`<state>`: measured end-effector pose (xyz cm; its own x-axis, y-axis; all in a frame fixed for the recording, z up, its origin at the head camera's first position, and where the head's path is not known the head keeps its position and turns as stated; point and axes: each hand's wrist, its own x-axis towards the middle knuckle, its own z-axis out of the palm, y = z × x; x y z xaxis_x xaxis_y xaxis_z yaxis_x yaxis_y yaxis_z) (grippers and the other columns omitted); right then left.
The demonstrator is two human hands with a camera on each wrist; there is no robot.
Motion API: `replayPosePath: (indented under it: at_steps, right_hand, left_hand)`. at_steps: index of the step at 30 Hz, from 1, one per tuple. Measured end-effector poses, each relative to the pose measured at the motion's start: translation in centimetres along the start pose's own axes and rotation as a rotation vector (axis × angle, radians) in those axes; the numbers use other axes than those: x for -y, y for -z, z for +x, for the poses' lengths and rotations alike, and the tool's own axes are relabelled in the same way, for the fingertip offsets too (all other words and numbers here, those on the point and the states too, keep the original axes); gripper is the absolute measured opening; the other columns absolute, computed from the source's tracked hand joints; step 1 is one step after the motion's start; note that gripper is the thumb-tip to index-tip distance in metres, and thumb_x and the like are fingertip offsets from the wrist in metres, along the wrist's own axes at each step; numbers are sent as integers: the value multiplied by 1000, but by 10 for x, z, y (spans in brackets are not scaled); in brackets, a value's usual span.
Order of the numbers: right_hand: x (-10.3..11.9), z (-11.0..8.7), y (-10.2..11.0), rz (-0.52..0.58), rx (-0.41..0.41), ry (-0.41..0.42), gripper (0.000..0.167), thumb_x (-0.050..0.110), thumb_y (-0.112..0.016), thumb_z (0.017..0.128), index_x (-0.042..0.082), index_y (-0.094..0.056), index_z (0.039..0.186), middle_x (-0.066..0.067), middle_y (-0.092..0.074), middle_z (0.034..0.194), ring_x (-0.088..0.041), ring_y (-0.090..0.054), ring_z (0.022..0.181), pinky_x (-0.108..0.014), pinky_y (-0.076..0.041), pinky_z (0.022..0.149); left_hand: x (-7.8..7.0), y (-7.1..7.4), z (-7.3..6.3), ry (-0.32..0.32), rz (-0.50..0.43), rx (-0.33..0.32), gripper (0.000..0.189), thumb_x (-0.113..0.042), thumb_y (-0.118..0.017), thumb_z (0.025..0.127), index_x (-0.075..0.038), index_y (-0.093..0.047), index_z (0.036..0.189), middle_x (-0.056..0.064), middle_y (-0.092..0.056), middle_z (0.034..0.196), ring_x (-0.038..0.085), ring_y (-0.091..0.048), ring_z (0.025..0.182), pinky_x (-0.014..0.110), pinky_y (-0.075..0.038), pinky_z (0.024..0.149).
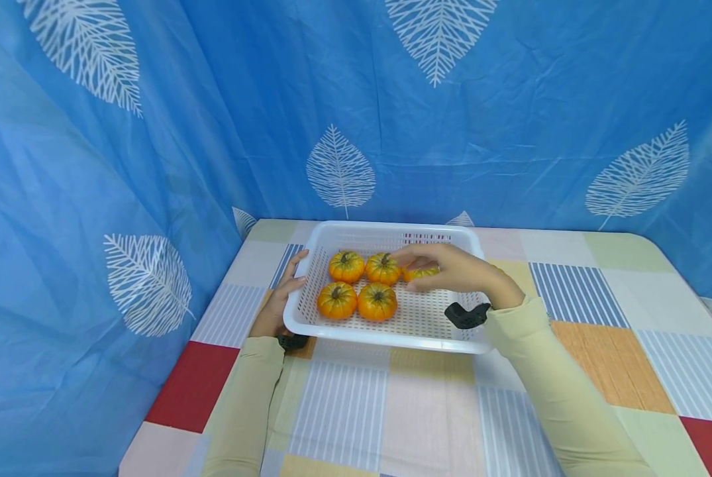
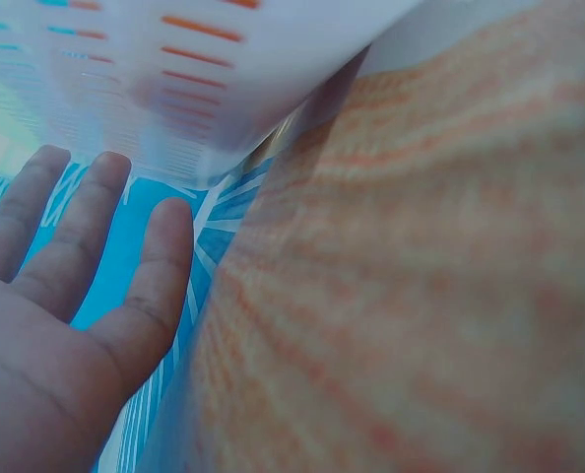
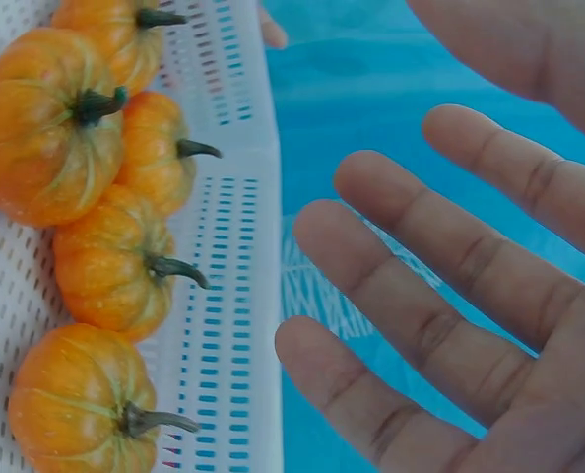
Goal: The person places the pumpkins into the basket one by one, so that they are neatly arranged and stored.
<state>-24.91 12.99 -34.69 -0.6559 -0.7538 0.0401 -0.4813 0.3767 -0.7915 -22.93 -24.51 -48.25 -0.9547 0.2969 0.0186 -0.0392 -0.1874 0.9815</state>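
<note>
A white plastic basket (image 1: pixel 385 339) with slotted walls holds several small orange pumpkins (image 1: pixel 377 302) with green stems, grouped toward its left and back. My right hand (image 1: pixel 445 265) hovers over the basket and partly hides one yellow-orange pumpkin (image 1: pixel 420 273). In the right wrist view its fingers (image 3: pixel 430 325) are extended and spread, holding nothing, apart from the pumpkins (image 3: pixel 115 261). By the basket's left side is my left hand (image 1: pixel 281 298), its fingers reaching up along the wall. The left wrist view shows those fingers (image 2: pixel 76 236) loosely extended beside the basket wall (image 2: pixel 174 128); contact is unclear.
A patchwork-patterned cloth (image 1: pixel 344 411) covers the table under the basket. Blue curtains (image 1: pixel 499 152) with white leaf prints hang behind the table and along its left side. Dark bands (image 1: pixel 467 316) sit at both wrists.
</note>
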Motion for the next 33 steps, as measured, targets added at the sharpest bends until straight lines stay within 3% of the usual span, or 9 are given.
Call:
replayPosePath:
  at_steps: [9,16,20,23,27,33]
  right_hand:
    - [1,-23,11,52,-42,58,51,3,-77,98,-2,-61,146,-18,-68,143,-34,-67,128,-58,-50,109]
    - [-5,-40,17,136,-89,81,50,-2,-73,99,-7,-58,147,-20,-66,143,-14,-67,123,-31,-53,106]
    - [-9,-51,19,226,-122,87,49,-5,-69,100,-12,-55,147,-10,-67,141,-11,-67,121,-27,-54,103]
    - [-11,-60,22,287,-144,103,47,-6,-67,101,-3,-59,147,-2,-70,137,-13,-69,120,-26,-55,100]
    - [-16,-71,26,367,-162,141,52,-11,-63,101,15,-65,146,-4,-72,134,-15,-70,118,-26,-57,97]
    - [-25,-85,29,413,-215,159,56,-16,-59,100,18,-68,144,-1,-74,131,-15,-71,115,-25,-57,97]
  left_hand:
    - [-2,-1,0,4,7,-5,69,-25,-44,107,-32,-17,169,5,-9,180,45,-24,153,74,-30,117]
    - [-3,-2,-2,6,-3,-13,70,-26,-47,108,-32,-15,171,3,-8,180,46,-23,154,73,-31,117]
    - [-3,-2,-2,12,0,-21,72,-26,-47,108,-32,-14,171,1,-8,180,46,-24,154,73,-33,116]
    - [-3,-2,-3,15,11,-22,72,-26,-47,108,-31,-13,172,2,-8,180,47,-24,154,74,-34,115]
    - [-3,-2,-3,10,22,-23,72,-27,-47,108,-32,-14,172,2,-7,180,48,-24,154,74,-34,114]
    - [-2,-3,-2,1,12,-21,73,-26,-48,108,-31,-14,172,2,-8,180,47,-24,154,74,-33,115]
